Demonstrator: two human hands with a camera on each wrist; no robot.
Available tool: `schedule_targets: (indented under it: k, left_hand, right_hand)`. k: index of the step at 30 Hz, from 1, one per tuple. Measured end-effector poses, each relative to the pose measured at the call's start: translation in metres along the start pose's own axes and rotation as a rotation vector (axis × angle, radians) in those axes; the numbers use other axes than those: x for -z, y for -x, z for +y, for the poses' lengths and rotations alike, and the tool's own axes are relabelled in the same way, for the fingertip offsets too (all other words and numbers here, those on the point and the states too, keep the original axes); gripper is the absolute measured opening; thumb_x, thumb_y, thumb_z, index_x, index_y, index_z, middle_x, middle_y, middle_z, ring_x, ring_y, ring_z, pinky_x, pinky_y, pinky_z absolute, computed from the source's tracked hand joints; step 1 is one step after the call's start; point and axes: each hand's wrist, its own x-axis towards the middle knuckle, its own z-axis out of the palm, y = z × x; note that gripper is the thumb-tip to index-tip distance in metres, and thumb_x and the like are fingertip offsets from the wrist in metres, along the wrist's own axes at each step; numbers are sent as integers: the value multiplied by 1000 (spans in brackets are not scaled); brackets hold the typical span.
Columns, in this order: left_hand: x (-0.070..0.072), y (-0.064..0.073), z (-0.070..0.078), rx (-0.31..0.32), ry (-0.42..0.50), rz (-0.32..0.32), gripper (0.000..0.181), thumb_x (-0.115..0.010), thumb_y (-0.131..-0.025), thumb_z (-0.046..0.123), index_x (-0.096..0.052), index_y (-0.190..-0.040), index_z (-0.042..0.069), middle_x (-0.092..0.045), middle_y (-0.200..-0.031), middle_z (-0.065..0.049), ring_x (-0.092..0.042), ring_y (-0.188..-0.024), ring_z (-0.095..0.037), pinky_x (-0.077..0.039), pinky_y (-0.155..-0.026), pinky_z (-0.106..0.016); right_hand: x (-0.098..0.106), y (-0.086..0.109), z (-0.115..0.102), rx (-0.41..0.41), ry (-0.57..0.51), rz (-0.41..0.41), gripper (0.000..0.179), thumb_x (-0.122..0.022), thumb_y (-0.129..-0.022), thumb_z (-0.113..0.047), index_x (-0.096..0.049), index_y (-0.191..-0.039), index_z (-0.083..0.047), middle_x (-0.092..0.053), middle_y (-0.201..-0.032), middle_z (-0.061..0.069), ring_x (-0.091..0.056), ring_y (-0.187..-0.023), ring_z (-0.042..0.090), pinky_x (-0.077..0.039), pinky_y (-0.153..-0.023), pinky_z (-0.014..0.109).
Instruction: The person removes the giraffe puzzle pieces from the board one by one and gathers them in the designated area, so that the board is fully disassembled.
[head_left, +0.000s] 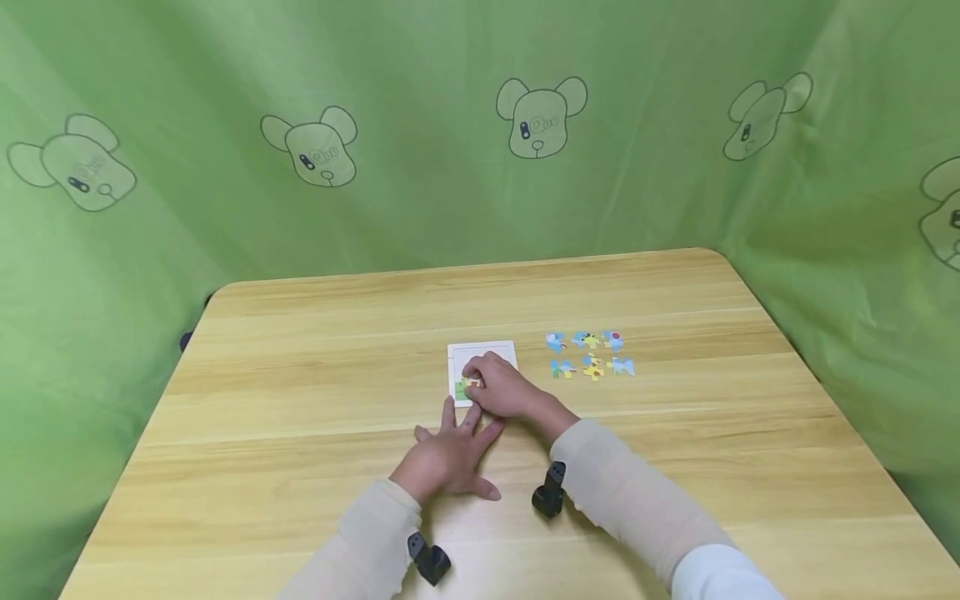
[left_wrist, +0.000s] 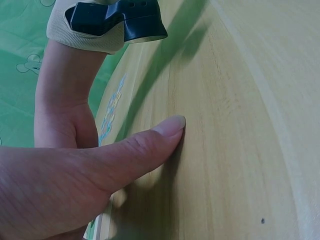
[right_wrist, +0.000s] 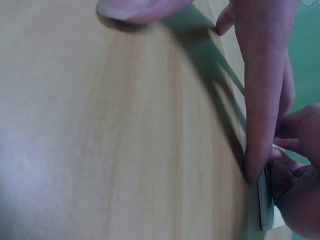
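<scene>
Six loose puzzle pieces [head_left: 593, 368], bright in light blue and yellow with touches of green and red, lie in two rows of three on our wood-grained counter [head_left: 300, 400], to the right of a square white puzzle board [head_left: 452, 371] whose near-left corner shows green. Over that corner we curl our right hand [head_left: 502, 389], its thumb and forefinger pinching a small yellow-and-red piece [head_left: 472, 384], while our left hand [head_left: 453, 458] rests spread at the board's near edge, its fingers straight and parted. Our right hand hides part of the board.
</scene>
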Motion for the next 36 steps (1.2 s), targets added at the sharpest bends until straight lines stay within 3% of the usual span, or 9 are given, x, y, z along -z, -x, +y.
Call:
schedule_targets:
  k: [11, 19, 29, 36]
  left_hand:
    - [0, 0, 0, 5, -8, -1, 97, -63, -72, 68, -16, -150, 37, -2, -160, -4, 0, -141, -47, -29, -90, -77]
    - [1, 1, 0, 9, 13, -12, 97, -64, -72, 67, -15, -150, 38, 0, -160, -4, 1, -141, -47, -27, -91, -78]
    - [-1, 1, 0, 2, 14, -2, 97, -63, -72, 68, -15, -150, 38, 1, -160, -3, 1, -141, -48, -27, -91, -78]
    - [-1, 1, 0, -4, 7, 5, 98, -63, -71, 68, -15, -150, 38, 4, -160, -2, 0, -140, -48, -28, -90, -78]
  right_hand:
    - [-3, -1, 2, -18, -96, 72, 16, -62, -88, -12, -61, -103, -8, -57, -93, 2, -53, -86, 15, -48, -81, 31]
    - [-5, -3, 5, -6, -183, 78, 14, -63, -88, -10, -59, -102, -9, -59, -86, 0, -55, -80, 12, -49, -77, 28]
    - [-3, 0, 4, -13, -209, 66, 11, -62, -88, -8, -57, -98, -10, -57, -84, 1, -54, -78, 13, -48, -75, 27]
    - [1, 3, 6, -23, -250, 101, 8, -60, -89, -6, -56, -94, -11, -58, -83, 1, -54, -77, 13, -49, -72, 26]
